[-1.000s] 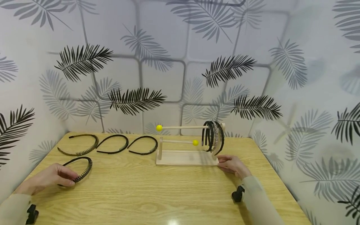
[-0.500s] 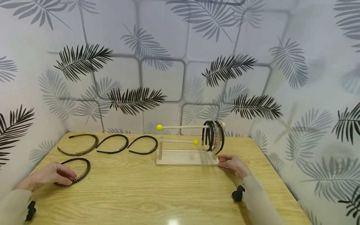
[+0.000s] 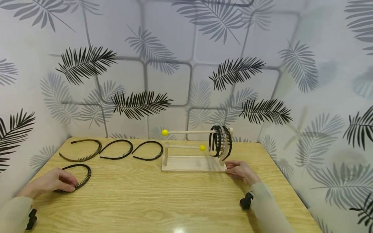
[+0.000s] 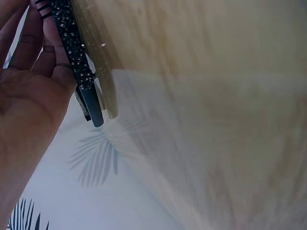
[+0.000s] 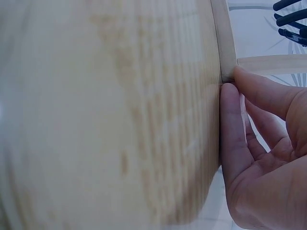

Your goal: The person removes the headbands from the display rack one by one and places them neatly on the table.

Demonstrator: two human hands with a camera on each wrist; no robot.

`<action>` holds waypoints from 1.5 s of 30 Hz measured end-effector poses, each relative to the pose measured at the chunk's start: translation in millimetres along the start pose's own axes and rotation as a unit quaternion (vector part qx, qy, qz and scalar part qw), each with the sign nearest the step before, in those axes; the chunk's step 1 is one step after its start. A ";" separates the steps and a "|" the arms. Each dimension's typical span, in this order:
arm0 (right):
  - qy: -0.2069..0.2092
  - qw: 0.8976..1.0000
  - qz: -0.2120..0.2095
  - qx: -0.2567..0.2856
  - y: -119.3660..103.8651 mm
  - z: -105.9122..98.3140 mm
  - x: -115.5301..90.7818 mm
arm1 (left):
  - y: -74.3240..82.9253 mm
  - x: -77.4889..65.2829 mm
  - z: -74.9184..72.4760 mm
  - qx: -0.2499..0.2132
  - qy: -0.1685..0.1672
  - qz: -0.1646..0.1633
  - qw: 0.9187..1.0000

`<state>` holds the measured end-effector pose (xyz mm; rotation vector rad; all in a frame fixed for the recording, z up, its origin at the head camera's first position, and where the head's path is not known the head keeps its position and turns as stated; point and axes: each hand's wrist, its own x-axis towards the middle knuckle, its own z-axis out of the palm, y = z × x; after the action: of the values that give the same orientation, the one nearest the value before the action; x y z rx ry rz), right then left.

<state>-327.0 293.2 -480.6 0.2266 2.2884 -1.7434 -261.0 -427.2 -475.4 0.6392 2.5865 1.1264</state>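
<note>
At the table's left, my left hand [image 3: 53, 182] holds a black toothed headband [image 3: 87, 177] low over the wood, thumb and fingers on its near side. Dark sparkling stones cover that headband [image 4: 76, 57] in the left wrist view. My right hand [image 3: 241, 172] pinches the right front corner of a wooden headband stand [image 3: 189, 164]; the right wrist view shows thumb and index finger [image 5: 233, 124] at the base's corner. Several headbands [image 3: 220, 142], black ones and a glittery one, hang at the right end of the stand's upper rod.
Behind my left hand lie a brownish headband [image 3: 97, 151] and two black headbands [image 3: 131, 149] [image 3: 162, 150] in a row. Yellow balls [image 3: 164, 132] cap the stand's rods. A leaf-patterned wall covering [image 3: 169, 81] closes off the table's back and sides.
My left hand has drawn its headband slightly to the left and lower. The right hand and the stand have stayed in place.
</note>
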 end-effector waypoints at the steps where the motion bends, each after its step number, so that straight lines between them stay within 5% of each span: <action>1: 0.000 1.000 0.000 0.002 -0.1 0.0 -0.1 | -1.4 -1.7 -1.4 -0.001 0.000 0.002 1.000; 11: 0.000 1.000 0.001 -0.006 -0.7 -0.1 -1.6 | -3.1 -11.2 -12.4 -0.021 0.013 -0.065 0.998; 21: 0.001 1.000 0.004 -0.003 -1.1 0.3 -1.3 | -0.4 -13.5 -17.2 -0.016 0.015 -0.077 0.997; 29: 0.004 1.000 0.005 -0.008 -1.1 0.4 -1.6 | 8.5 -12.7 -15.1 -0.026 0.051 -0.110 0.992; 38: 0.000 1.000 -0.001 -0.004 -1.3 0.2 -1.2 | 24.1 0.9 -8.3 -0.016 0.091 -0.092 0.991; 41: 0.000 1.000 0.001 0.001 -1.8 0.2 -1.5 | 30.3 6.5 -5.5 -0.023 0.092 -0.102 0.990; 45: 0.000 1.000 0.002 0.004 -1.4 -0.1 -1.5 | 37.9 13.2 -3.9 -0.035 0.074 -0.072 0.994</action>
<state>-326.0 293.0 -478.9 0.2324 2.2799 -1.7518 -263.0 -400.3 -445.4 0.3591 2.6523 1.2531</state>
